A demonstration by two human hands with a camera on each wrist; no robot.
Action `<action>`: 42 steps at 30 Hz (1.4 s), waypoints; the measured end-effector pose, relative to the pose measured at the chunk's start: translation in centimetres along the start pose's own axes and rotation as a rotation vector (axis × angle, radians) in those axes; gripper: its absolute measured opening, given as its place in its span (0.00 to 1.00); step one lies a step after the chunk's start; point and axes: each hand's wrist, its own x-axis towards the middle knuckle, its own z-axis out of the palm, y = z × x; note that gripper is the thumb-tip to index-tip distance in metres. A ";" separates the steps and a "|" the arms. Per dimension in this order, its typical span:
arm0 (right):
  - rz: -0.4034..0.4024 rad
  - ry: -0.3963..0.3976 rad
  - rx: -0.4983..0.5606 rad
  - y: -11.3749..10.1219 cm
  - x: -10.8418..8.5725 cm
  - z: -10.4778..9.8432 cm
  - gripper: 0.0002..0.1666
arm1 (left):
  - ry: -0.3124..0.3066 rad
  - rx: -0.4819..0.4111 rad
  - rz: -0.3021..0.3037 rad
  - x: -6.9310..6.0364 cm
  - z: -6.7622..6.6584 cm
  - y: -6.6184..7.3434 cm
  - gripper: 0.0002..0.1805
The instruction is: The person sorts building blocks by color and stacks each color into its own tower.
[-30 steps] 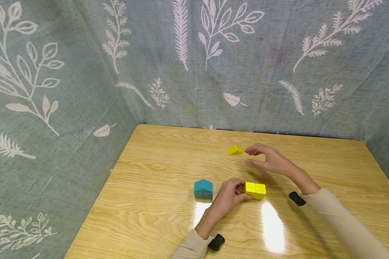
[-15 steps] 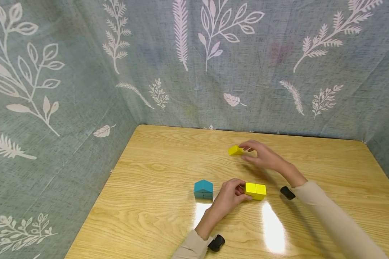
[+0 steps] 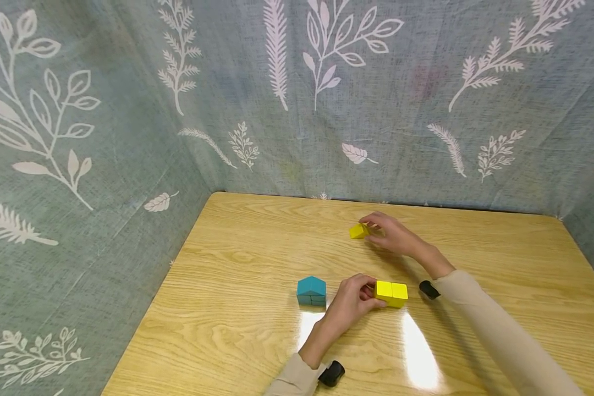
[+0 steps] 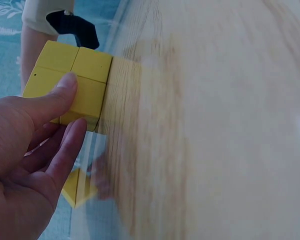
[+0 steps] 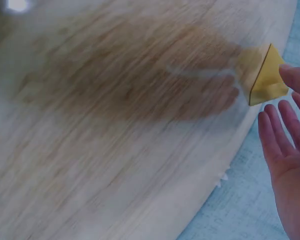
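Note:
Several yellow building blocks (image 3: 391,293) stand pushed together on the table, showing a two-by-two face in the left wrist view. My left hand (image 3: 348,301) pinches their left side; the thumb (image 4: 67,82) lies across the near face and other fingers go behind. Farther back sits a yellow triangular block (image 3: 358,231), its triangular end (image 5: 267,77) seen in the right wrist view. My right hand (image 3: 393,235) is around its right side, thumb overlapping it and fingers nearly straight. Whether the fingertips touch it is unclear.
A teal block stack with a roof-shaped top (image 3: 311,291) stands left of my left hand. The wooden table (image 3: 218,308) meets a leaf-patterned cloth (image 3: 297,110) at the back and left. Dark wrist cameras sit below both hands.
My right hand has moved left to the yellow triangular block, its fingers coming around the right side. My left hand has stayed on the yellow building blocks.

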 end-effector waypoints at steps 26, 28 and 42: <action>0.020 0.004 0.028 0.1 -1.6 -0.8 0.22 | 0.007 -0.002 0.013 0.0 0.2 0.1 0.17; 0.018 0.009 0.035 0.1 -2.0 -1.0 0.21 | 0.009 -0.001 0.013 0.0 0.2 0.1 0.17; 0.014 0.018 0.049 -1.4 -4.9 -2.3 0.22 | 0.012 -0.009 0.019 0.0 0.0 0.0 0.18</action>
